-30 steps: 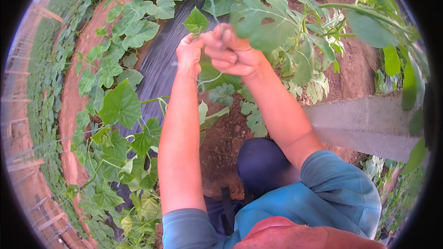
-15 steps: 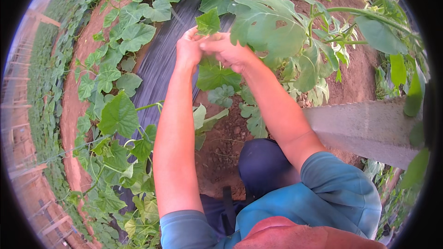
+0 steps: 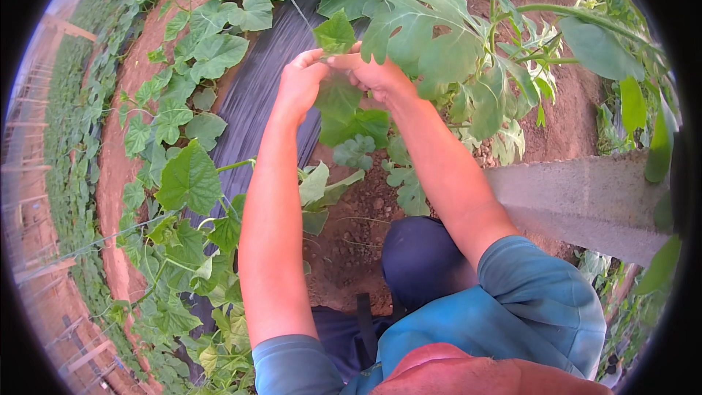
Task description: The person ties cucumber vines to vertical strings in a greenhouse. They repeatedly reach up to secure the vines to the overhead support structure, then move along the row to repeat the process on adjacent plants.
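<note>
The leaf point(image 3: 336, 32) sits just beyond our left hand point(image 3: 300, 82) and right hand point(image 3: 379, 77); their grip we can't tell. It's green, pointed.

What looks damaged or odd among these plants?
The large lobed leaf beside the right hand has gaps showing through its blade; they look like holes, though they could be spaces between lobes. Low on the left, a yellowish leaf stands out from the greener ones around it.
</note>
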Available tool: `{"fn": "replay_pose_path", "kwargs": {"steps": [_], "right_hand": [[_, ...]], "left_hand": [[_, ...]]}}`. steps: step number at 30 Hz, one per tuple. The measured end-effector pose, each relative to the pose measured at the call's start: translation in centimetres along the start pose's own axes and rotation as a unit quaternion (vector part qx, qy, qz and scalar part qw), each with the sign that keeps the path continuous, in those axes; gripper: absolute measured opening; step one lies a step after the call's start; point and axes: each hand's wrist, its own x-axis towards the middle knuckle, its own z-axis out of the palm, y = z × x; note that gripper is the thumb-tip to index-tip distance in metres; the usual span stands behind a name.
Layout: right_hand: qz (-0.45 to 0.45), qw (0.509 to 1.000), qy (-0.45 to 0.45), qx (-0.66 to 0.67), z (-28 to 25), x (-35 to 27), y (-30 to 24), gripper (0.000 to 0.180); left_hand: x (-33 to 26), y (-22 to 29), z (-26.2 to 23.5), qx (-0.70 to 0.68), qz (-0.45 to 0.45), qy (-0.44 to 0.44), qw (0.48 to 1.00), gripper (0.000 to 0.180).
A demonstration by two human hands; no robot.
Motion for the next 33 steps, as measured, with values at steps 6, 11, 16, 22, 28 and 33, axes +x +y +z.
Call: {"fn": "replay_pose_path", "kwargs": {"steps": [6,11,16,22,28,33], "right_hand": [[-0.217,0.975,-0.027,-0.035,-2.0,3.1,4.3,0.022],[-0.182,0.979,-0.063,-0.060,-0.7,1.6,3.0,0.023],[-0.104,0.990,-0.032,-0.085,0.0,-0.6,0.3,0.023],[-0.077,0.989,-0.045,-0.119,0.1,-1.2,-1.0,0.024],[-0.076,0.991,0.001,-0.111,-0.1,-0.8,-0.9,0.029],[-0.084,0.981,-0.019,-0.173,-0.1,-1.8,-2.3,0.032]], "left_hand": [[-0.5,-0.3,0.0,-0.034,0.010,-0.007,0.999,0.040],[-1.5,-0.9,-0.4,-0.036,0.003,0.003,0.999,0.040],[-2.4,0.1,-0.1,-0.030,-0.036,0.009,0.999,0.039],[-1.7,-0.9,0.0,-0.041,-0.004,0.026,0.999,0.035],[-0.6,-1.1,1.4,-0.019,0.095,0.065,0.993,0.029],[-1.4,-0.2,1.7,0.005,0.126,0.085,0.988,0.029]]}}
